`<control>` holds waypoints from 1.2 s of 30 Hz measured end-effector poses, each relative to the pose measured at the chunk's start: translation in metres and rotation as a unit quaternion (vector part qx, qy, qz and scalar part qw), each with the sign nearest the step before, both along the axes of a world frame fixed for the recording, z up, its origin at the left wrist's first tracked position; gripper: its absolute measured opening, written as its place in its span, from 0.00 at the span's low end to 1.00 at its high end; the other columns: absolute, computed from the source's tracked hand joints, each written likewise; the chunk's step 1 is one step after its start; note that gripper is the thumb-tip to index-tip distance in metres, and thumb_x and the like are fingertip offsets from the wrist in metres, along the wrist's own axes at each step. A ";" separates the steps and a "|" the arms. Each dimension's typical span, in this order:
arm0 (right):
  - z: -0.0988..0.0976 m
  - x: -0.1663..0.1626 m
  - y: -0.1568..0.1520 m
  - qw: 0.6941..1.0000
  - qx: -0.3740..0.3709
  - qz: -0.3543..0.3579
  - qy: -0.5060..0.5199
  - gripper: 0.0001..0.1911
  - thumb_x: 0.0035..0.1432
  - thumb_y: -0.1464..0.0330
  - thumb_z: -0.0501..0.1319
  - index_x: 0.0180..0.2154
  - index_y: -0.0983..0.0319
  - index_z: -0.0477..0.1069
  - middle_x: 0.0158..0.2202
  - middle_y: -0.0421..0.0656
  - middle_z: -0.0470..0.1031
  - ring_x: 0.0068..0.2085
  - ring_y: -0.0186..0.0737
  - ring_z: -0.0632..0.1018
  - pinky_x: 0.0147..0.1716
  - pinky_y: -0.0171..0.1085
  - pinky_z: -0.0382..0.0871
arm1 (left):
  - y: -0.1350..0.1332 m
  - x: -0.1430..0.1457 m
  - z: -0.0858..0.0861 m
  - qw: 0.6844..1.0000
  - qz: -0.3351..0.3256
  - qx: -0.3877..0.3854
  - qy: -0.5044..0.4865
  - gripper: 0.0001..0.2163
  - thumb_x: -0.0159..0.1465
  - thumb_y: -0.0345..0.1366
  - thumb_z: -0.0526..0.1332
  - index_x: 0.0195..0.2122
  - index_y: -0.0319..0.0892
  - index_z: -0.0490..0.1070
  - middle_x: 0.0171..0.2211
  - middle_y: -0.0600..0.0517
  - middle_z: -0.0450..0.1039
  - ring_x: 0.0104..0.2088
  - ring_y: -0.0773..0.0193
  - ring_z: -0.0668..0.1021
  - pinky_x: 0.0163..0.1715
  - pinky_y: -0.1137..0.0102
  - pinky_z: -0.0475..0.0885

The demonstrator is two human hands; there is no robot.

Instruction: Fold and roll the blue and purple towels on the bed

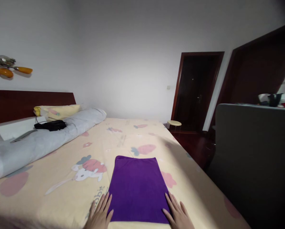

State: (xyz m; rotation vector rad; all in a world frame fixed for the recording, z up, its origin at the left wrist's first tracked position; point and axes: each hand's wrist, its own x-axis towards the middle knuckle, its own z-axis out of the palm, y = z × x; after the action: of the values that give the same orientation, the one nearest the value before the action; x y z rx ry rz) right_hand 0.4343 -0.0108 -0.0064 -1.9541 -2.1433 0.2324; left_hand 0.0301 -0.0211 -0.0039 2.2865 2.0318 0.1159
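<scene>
A purple cloth [138, 190], folded into a flat rectangle, lies on the patterned bed sheet [68, 187]. At its near left edge rests my left hand [99, 211], fingers spread and stretched out, the tips at the cloth's border. My right hand [178, 211] lies flat on the opposite side, its thumb and fingertips on the near right edge. Neither hand grips anything. The wrists are cut off by the bottom of the view.
A rolled grey quilt [49, 136] runs along the bed's left side, with a black bag-like item [50, 125] on it and a yellow pillow [63, 112] behind. A round stool [174, 123] stands near the door [194, 92]. A dark grey panel [254, 159] rises at right.
</scene>
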 end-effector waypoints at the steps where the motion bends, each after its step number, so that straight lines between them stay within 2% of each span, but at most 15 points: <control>1: 0.000 0.001 0.002 1.000 0.011 -0.006 -0.001 0.40 0.61 0.43 0.43 0.66 0.57 0.48 0.69 0.44 0.47 0.68 0.50 0.51 0.66 0.58 0.47 | 0.002 0.000 0.000 1.000 -0.012 0.015 -0.001 0.25 0.69 0.44 0.43 0.67 0.51 0.43 0.69 0.55 0.43 0.69 0.53 0.50 0.65 0.45 0.44; 4: 0.012 -0.025 0.022 0.998 0.054 -0.001 0.019 0.38 0.62 0.44 0.42 0.67 0.57 0.46 0.69 0.43 0.45 0.69 0.50 0.50 0.67 0.57 0.45 | 0.020 0.027 0.011 0.995 -0.059 0.081 -0.021 0.26 0.70 0.41 0.40 0.68 0.52 0.34 0.70 0.56 0.41 0.69 0.57 0.49 0.66 0.50 0.48; 6: 0.026 -0.062 0.043 0.996 0.059 0.053 0.042 0.35 0.64 0.47 0.39 0.67 0.55 0.43 0.70 0.41 0.44 0.69 0.45 0.48 0.67 0.53 0.44 | 0.043 0.061 0.021 0.989 -0.093 0.105 -0.037 0.27 0.70 0.38 0.39 0.69 0.50 0.30 0.70 0.57 0.39 0.69 0.61 0.49 0.66 0.55 0.50; 9: 0.043 -0.116 0.078 0.987 0.026 0.144 0.067 0.32 0.66 0.51 0.37 0.67 0.55 0.44 0.70 0.40 0.44 0.70 0.40 0.47 0.67 0.48 0.45 | 0.085 0.107 0.030 0.991 -0.101 0.079 -0.039 0.28 0.69 0.35 0.41 0.69 0.46 0.35 0.70 0.54 0.38 0.69 0.61 0.48 0.66 0.55 0.50; 11: 0.045 -0.132 0.097 0.985 0.009 0.156 0.068 0.32 0.67 0.52 0.38 0.67 0.55 0.45 0.70 0.41 0.44 0.69 0.41 0.48 0.67 0.48 0.46 | 0.108 0.118 0.029 0.995 -0.074 0.054 -0.034 0.26 0.69 0.37 0.40 0.69 0.45 0.40 0.70 0.52 0.41 0.69 0.58 0.49 0.66 0.52 0.50; 13: 0.040 -0.124 0.110 0.989 0.007 0.139 0.052 0.33 0.66 0.49 0.38 0.66 0.55 0.47 0.70 0.42 0.45 0.69 0.42 0.49 0.67 0.50 0.45 | 0.122 0.107 0.023 0.997 -0.056 0.041 -0.025 0.26 0.70 0.42 0.40 0.69 0.47 0.44 0.70 0.51 0.44 0.69 0.56 0.51 0.65 0.49 0.51; 17: 0.020 -0.057 0.117 0.998 -0.003 0.064 0.023 0.39 0.62 0.44 0.39 0.66 0.58 0.49 0.69 0.43 0.46 0.69 0.44 0.48 0.67 0.51 0.42 | 0.121 0.047 0.013 0.998 -0.054 0.034 -0.012 0.27 0.70 0.51 0.39 0.68 0.50 0.45 0.70 0.53 0.45 0.69 0.57 0.51 0.65 0.50 0.50; 20: 0.010 -0.015 0.118 0.999 -0.015 0.020 0.030 0.40 0.62 0.44 0.40 0.66 0.61 0.48 0.69 0.44 0.46 0.69 0.44 0.50 0.67 0.51 0.43 | 0.114 0.009 0.014 0.994 -0.105 0.016 -0.022 0.26 0.70 0.52 0.37 0.68 0.55 0.44 0.69 0.55 0.46 0.68 0.60 0.53 0.65 0.52 0.52; 22: 0.009 -0.010 0.120 0.999 -0.011 0.004 0.032 0.40 0.62 0.45 0.41 0.66 0.62 0.48 0.69 0.45 0.46 0.69 0.45 0.50 0.67 0.51 0.43 | 0.114 0.002 0.019 0.991 -0.128 0.016 -0.021 0.25 0.70 0.52 0.38 0.68 0.56 0.45 0.69 0.56 0.47 0.68 0.60 0.54 0.65 0.51 0.54; 25: 0.019 -0.038 0.127 0.999 0.009 0.020 0.035 0.39 0.63 0.47 0.41 0.67 0.64 0.48 0.69 0.46 0.44 0.69 0.46 0.48 0.68 0.52 0.41 | 0.126 0.023 0.028 0.988 -0.142 0.053 -0.028 0.25 0.71 0.48 0.38 0.69 0.52 0.44 0.69 0.55 0.46 0.68 0.61 0.53 0.66 0.54 0.52; 29: 0.037 -0.113 0.146 0.986 -0.010 0.162 0.043 0.32 0.65 0.56 0.40 0.67 0.60 0.47 0.70 0.44 0.45 0.70 0.41 0.48 0.67 0.49 0.43 | 0.159 0.085 0.037 0.987 -0.143 0.038 -0.056 0.27 0.68 0.35 0.39 0.69 0.39 0.40 0.71 0.53 0.39 0.69 0.67 0.46 0.67 0.66 0.47; 31: 0.040 -0.142 0.159 0.979 -0.023 0.197 0.037 0.31 0.64 0.61 0.43 0.67 0.60 0.47 0.69 0.43 0.48 0.69 0.38 0.50 0.67 0.45 0.44 | 0.177 0.108 0.038 0.991 -0.118 0.011 -0.056 0.29 0.66 0.32 0.40 0.69 0.38 0.42 0.71 0.54 0.39 0.69 0.69 0.46 0.67 0.68 0.47; 33: 0.040 -0.154 0.174 0.981 -0.021 0.191 0.032 0.31 0.63 0.61 0.45 0.67 0.58 0.49 0.69 0.42 0.49 0.69 0.36 0.51 0.67 0.43 0.44 | 0.192 0.117 0.036 0.994 -0.095 -0.004 -0.049 0.28 0.66 0.33 0.40 0.69 0.40 0.45 0.70 0.53 0.43 0.69 0.67 0.49 0.67 0.64 0.49; 36: 0.035 -0.135 0.196 0.990 -0.012 0.138 0.022 0.31 0.64 0.54 0.43 0.65 0.56 0.53 0.69 0.43 0.49 0.69 0.41 0.51 0.67 0.48 0.43 | 0.208 0.101 0.033 0.998 -0.048 -0.006 -0.035 0.27 0.68 0.41 0.39 0.68 0.45 0.49 0.70 0.51 0.44 0.69 0.60 0.50 0.66 0.54 0.48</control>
State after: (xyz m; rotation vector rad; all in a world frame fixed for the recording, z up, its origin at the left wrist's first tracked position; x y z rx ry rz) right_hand 0.2995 0.1857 0.0289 -1.6418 -2.3878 0.3465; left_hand 0.1315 0.1874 0.0288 2.3325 1.8816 0.1746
